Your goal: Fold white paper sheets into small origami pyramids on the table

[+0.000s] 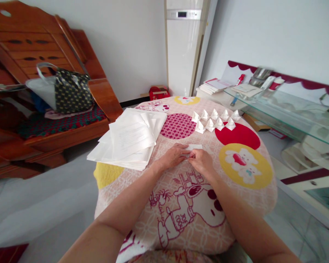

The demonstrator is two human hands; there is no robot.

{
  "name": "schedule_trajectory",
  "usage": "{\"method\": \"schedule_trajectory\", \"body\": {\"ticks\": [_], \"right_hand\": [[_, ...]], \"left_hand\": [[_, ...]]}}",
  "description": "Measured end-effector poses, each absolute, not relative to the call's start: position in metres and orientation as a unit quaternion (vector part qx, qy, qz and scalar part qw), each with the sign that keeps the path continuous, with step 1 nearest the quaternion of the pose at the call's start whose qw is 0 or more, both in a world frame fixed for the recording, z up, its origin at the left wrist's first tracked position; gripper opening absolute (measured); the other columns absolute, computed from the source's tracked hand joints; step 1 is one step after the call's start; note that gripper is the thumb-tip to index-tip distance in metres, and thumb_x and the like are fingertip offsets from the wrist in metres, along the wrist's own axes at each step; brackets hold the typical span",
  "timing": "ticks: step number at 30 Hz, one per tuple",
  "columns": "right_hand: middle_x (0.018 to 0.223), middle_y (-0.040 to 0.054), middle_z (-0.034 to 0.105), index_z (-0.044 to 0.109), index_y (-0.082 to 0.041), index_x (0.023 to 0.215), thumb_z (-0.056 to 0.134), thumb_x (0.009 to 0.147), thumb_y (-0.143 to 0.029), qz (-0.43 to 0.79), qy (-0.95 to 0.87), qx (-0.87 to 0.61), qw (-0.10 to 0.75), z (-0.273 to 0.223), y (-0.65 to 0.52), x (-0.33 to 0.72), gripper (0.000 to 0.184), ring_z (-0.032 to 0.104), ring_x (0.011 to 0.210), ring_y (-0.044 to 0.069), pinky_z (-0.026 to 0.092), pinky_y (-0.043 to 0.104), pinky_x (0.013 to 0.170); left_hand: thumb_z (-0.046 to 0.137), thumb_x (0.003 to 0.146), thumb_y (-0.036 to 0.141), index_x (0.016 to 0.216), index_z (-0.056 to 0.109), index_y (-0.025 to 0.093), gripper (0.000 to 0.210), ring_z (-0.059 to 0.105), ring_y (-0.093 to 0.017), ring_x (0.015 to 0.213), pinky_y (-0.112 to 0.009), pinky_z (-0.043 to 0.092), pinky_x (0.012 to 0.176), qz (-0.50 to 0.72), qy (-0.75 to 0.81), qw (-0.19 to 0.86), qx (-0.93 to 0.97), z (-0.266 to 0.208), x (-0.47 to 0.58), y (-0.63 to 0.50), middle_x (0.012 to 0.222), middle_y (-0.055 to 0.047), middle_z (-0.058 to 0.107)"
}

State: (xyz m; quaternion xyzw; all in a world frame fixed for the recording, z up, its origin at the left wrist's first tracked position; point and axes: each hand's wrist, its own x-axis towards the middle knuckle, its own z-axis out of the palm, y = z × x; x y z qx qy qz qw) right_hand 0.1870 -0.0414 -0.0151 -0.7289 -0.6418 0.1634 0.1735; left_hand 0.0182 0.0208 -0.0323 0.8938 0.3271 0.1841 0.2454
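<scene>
A small folded piece of white paper (195, 147) lies on the cloth-covered table in front of me, partly hidden by my fingers. My left hand (174, 156) is closed at its left side, the fingertips on the paper. From the right, my right hand (202, 161) pinches its near edge, thumb and finger close to the left fingertips. Beyond the hands stand several pointed folded paper pieces (210, 125) in two rows. To the left of my left hand rests a loose stack of white paper sheets (131, 140), some with faint print.
The round table wears a patterned tablecloth (178, 126). On the left is a wooden bench (99, 96) with a dark patterned bag (73, 91). A tall white air conditioner (182, 51) stands behind. A glass shelf (287, 113) carrying papers and cups runs along the right.
</scene>
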Motion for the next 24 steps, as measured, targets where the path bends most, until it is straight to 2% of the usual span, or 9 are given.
{"method": "schedule_trajectory", "body": {"ticks": [5,15,17,20,22,24], "right_hand": [[0.078,0.0062,0.077,0.078,-0.022,0.073,0.067,0.078,-0.016,0.166,-0.634,-0.737,0.166,-0.016,-0.04,0.197,0.013,0.066,0.073,0.02,0.038,0.028,0.062],[0.053,0.0018,0.064,0.068,-0.018,0.055,0.064,0.063,-0.012,0.185,-0.595,-0.753,0.209,-0.016,-0.047,0.255,0.011,0.057,0.056,0.016,0.036,0.026,0.053],[0.051,0.0009,0.061,0.066,-0.018,0.055,0.064,0.064,-0.015,0.188,-0.569,-0.757,0.259,-0.016,-0.047,0.259,0.01,0.054,0.052,0.015,0.035,0.026,0.052],[0.056,0.001,0.064,0.07,-0.017,0.067,0.061,0.073,-0.025,0.228,-0.568,-0.69,0.387,-0.019,-0.044,0.249,0.013,0.056,0.052,0.016,0.04,0.025,0.053],[0.062,0.0018,0.068,0.071,-0.018,0.071,0.059,0.076,-0.027,0.245,-0.593,-0.65,0.408,-0.023,-0.042,0.236,0.016,0.059,0.055,0.016,0.043,0.025,0.056],[0.067,0.0028,0.071,0.071,-0.018,0.071,0.059,0.077,-0.022,0.234,-0.63,-0.633,0.384,-0.027,-0.038,0.224,0.014,0.062,0.06,0.016,0.044,0.025,0.061]], "left_hand": [[0.071,0.087,0.013,0.121,0.077,0.03,0.038,0.06,-0.027,0.135,-0.049,0.044,0.119,0.185,0.333,0.243,0.892,-0.032,0.017,0.019,0.141,-0.007,0.067],[0.071,0.088,0.013,0.125,0.075,0.027,0.04,0.059,-0.026,0.136,-0.049,0.043,0.12,0.181,0.331,0.243,0.894,-0.035,0.017,0.021,0.143,-0.01,0.065],[0.071,0.087,0.012,0.124,0.075,0.027,0.039,0.059,-0.026,0.136,-0.049,0.043,0.12,0.181,0.332,0.245,0.893,-0.034,0.017,0.021,0.143,-0.009,0.066],[0.071,0.087,0.013,0.122,0.076,0.029,0.039,0.059,-0.026,0.135,-0.049,0.043,0.12,0.186,0.333,0.25,0.89,-0.032,0.016,0.02,0.142,-0.007,0.066],[0.07,0.087,0.014,0.122,0.076,0.03,0.039,0.059,-0.026,0.135,-0.049,0.044,0.12,0.19,0.341,0.251,0.886,-0.033,0.017,0.019,0.143,-0.007,0.066],[0.071,0.086,0.015,0.122,0.077,0.03,0.04,0.06,-0.026,0.134,-0.048,0.045,0.119,0.198,0.355,0.248,0.879,-0.034,0.02,0.017,0.142,-0.006,0.067]]}}
